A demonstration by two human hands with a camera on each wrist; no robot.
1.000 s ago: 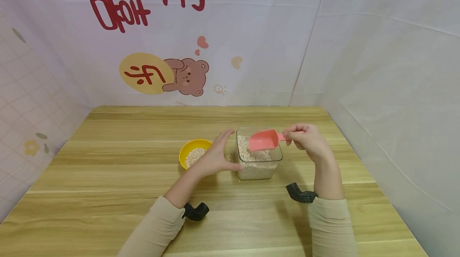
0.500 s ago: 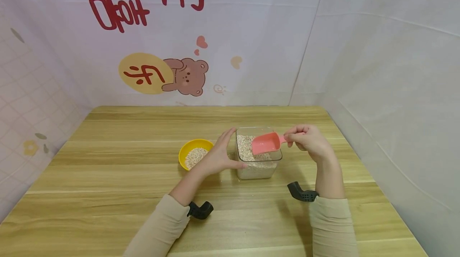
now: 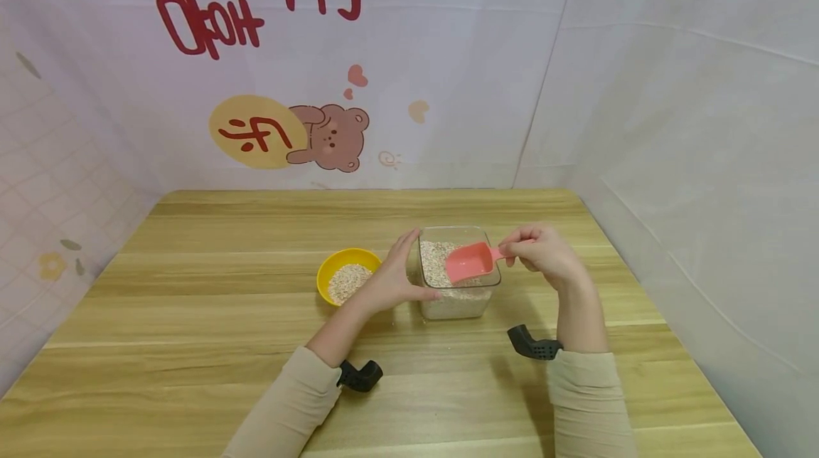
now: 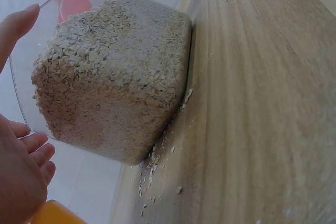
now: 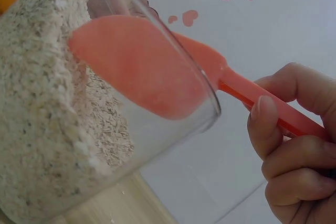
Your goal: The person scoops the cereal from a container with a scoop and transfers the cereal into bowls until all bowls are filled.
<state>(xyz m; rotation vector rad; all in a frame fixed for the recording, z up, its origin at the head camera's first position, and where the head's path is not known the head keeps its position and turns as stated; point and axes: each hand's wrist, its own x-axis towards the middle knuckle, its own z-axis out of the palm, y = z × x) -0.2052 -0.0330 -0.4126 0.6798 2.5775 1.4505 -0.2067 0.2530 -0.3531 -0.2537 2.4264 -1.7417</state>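
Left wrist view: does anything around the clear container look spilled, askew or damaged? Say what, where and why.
Yes: stray pale flakes lie scattered on the wooden table beside the base of the clear container. That looks like a spill, since matching flakes are held inside it. The container itself stands flat, with no visible crack.

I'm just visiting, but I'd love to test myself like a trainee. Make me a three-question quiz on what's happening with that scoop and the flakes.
1. Which of the person's hands holds the pink scoop?
A) left
B) right
C) neither

2. True or false: the yellow bowl has some flakes in it.

3. Fill the gap: a few loose flakes lie on the ____, beside the clear container.

Key:
1. B, the right hand, which grips the scoop by its handle.
2. True.
3. Table.
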